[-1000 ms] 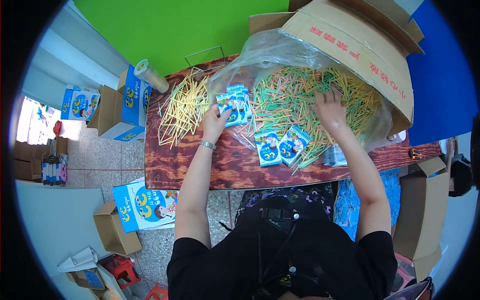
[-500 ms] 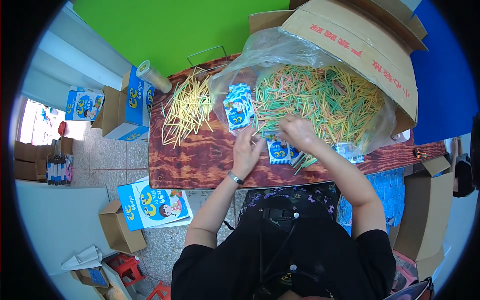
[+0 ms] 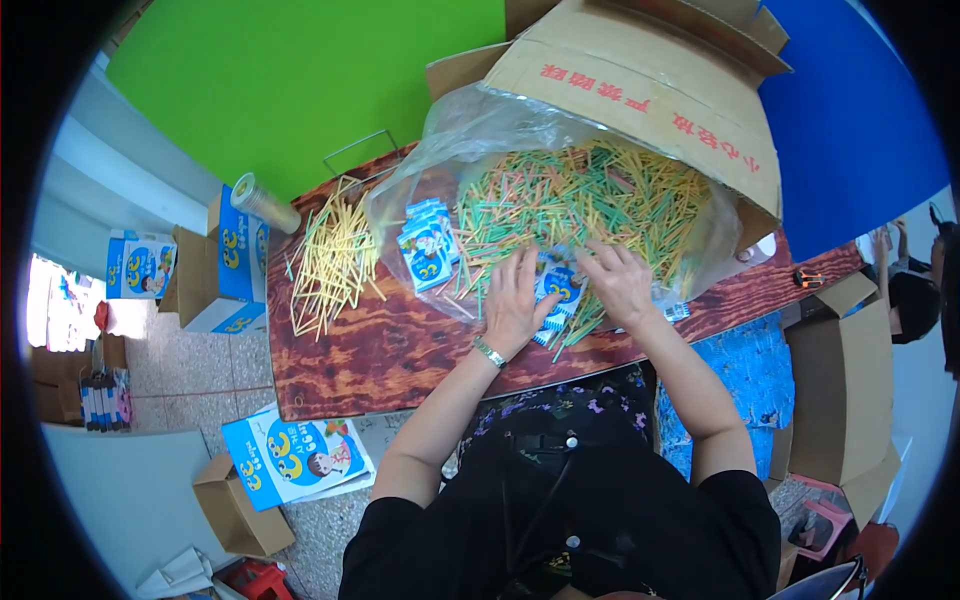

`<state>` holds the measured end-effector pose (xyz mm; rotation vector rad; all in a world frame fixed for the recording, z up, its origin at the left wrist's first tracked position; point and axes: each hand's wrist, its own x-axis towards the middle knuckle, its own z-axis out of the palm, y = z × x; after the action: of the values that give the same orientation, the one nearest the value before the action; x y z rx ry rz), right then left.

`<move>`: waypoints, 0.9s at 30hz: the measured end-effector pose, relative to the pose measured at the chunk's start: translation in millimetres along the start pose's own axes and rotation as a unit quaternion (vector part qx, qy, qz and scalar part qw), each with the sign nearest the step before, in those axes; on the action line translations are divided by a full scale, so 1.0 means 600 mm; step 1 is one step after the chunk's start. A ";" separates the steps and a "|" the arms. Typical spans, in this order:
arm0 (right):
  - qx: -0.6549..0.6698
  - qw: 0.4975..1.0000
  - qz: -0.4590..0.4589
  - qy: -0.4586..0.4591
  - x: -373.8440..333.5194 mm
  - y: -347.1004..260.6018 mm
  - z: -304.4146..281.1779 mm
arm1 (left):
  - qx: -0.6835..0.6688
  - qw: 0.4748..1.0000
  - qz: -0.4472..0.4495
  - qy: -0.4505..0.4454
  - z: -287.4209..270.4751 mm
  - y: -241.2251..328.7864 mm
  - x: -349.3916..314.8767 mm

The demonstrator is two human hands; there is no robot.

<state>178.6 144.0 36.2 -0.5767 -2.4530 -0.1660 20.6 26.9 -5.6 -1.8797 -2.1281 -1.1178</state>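
Note:
In the middle of the table edge, small blue and white packets (image 3: 563, 284) overlap between my two hands. My left hand (image 3: 512, 305) lies along their left side, fingers stretched out, thumb over the packets' edge. At their upper right, my right hand (image 3: 618, 288) has its fingers apart and slightly bent, fingertips at the packet and the sticks beside it. Thin pink, green and yellow sticks (image 3: 620, 205) form a wide heap just beyond, spilling from a clear plastic bag (image 3: 480, 120). Left of the heap, more blue packets (image 3: 426, 250) lie stacked on the bag.
A large cardboard box (image 3: 640, 85) lies on its side behind the heap. Yellow sticks (image 3: 335, 265) are piled at left, near a clear cylindrical tub (image 3: 263, 203). Blue printed cartons (image 3: 240, 265) stand beyond the table's left edge. An open carton (image 3: 838, 390) stands at right.
The view has shifted, so the table sits further left. My right hand has opened from its pinch over the sticks and moved beside the packets. My left hand has come flat against them.

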 end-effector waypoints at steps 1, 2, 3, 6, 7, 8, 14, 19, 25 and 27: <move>0.039 0.999 -0.002 -0.006 0.002 -0.001 -0.008 | 0.018 1.000 0.010 0.006 -0.004 0.001 0.001; 0.033 0.999 -0.001 -0.004 0.000 0.000 -0.010 | 0.015 1.000 0.015 0.007 -0.003 0.000 0.004; 0.114 0.993 0.037 0.000 -0.002 0.002 -0.009 | -0.027 0.999 0.017 0.010 -0.001 -0.002 0.009; 0.257 0.961 0.102 0.018 0.003 0.003 -0.007 | -0.083 0.996 0.026 0.028 0.004 -0.009 0.021; 0.299 0.941 0.157 -0.017 0.008 0.001 -0.011 | -0.142 0.990 -0.020 -0.013 0.007 -0.014 0.022; 0.340 0.915 0.212 -0.052 0.011 -0.001 -0.014 | -0.199 0.976 -0.066 -0.055 0.011 -0.019 0.022; 0.446 0.841 0.292 -0.091 0.011 0.008 -0.004 | -0.377 0.893 -0.184 -0.161 0.019 -0.027 0.027; 0.408 0.877 0.214 -0.136 0.035 0.068 0.005 | -0.373 0.899 -0.200 -0.109 0.037 -0.050 0.011; -0.077 0.917 0.167 -0.354 0.134 0.169 0.026 | -0.381 0.900 -0.187 -0.098 0.040 -0.045 0.012; -0.112 0.907 0.166 -0.370 0.139 0.177 0.053 | -0.384 0.898 -0.191 -0.095 0.039 -0.041 0.016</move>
<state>148.4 277.8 57.7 -1.3539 -3.0127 -0.0991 5.4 48.8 -29.1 -1.9090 -2.4574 -2.2130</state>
